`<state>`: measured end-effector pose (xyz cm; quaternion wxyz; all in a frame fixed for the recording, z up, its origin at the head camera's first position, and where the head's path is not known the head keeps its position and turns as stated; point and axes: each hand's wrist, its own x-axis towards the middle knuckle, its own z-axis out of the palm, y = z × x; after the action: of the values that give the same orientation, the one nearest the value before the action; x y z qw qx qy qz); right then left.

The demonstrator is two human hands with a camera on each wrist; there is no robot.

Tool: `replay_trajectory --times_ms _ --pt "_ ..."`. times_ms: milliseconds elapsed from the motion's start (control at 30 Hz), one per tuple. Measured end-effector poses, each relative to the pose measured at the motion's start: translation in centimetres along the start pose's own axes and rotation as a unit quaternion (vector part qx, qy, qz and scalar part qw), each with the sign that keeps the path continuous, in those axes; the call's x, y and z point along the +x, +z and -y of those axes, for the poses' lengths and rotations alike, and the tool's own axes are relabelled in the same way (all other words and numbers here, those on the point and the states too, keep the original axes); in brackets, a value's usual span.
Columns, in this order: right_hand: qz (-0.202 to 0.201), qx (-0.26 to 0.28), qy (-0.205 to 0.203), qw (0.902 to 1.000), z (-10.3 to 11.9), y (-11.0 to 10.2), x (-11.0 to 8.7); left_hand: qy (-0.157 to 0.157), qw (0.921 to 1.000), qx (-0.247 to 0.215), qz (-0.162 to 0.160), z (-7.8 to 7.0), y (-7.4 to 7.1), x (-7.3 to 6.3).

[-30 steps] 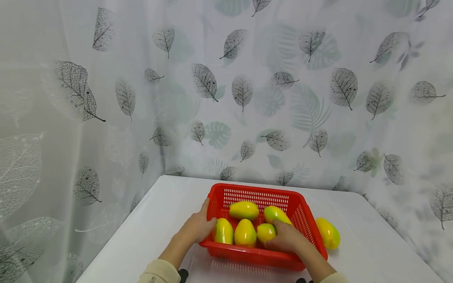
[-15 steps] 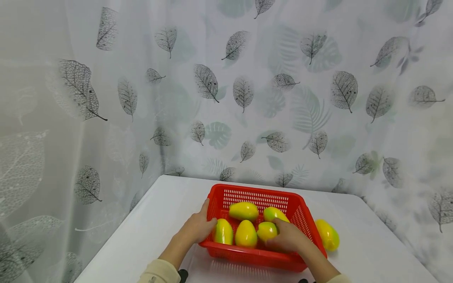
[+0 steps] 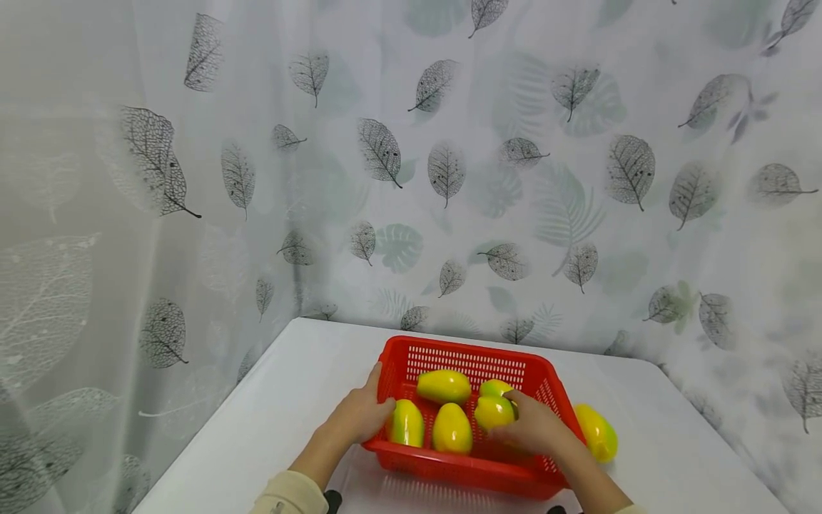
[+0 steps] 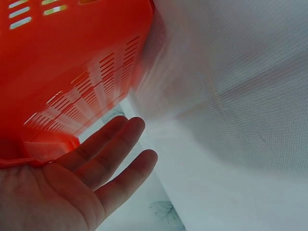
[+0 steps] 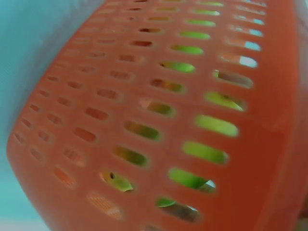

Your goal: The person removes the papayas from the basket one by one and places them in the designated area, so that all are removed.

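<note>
Leaf-printed curtains hang behind and to either side of a white table, where a red basket with slotted walls sits. From this far off I read the left hand as holding the basket's left rim: its thumb hooks over to the inside, while the left wrist view shows three fingers loosely extended outside. The right hand reaches into the basket's right part, thumb and fingers closed around a yellow-green fruit. Just behind that one is a back-right fruit, partly covered by it. I also count a back-left fruit lying on its side, a front-middle fruit, and a front-left fruit beside the left thumb. An outside fruit lies on the table, just beside the basket's right wall.

My right wrist view is poor, mostly blurred slots with yellow and green behind, so I can't tell how firmly the fruit is held.

My worry is its glossy skin: a thin grip could let it slip onto its neighbours. Moving the hand low could knock the back-right fruit or catch the rim. If the left hand's hold gave, the basket could skid, and a bumped right wall might set the outside fruit rolling.
</note>
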<state>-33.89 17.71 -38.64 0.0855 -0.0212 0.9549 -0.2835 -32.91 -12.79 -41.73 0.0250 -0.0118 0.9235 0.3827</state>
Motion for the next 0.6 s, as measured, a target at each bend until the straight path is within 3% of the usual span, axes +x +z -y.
replay_trajectory --times_ms 433,600 --pt "-0.025 0.013 -0.042 0.9987 -0.3 -3.6 -0.5 0.005 0.9999 0.014 0.0 -0.1 0.0 0.3" --pt "-0.026 0.017 -0.038 0.9988 -0.6 -4.8 -0.6 0.007 0.9996 0.027 -0.002 0.0 0.2 0.4"
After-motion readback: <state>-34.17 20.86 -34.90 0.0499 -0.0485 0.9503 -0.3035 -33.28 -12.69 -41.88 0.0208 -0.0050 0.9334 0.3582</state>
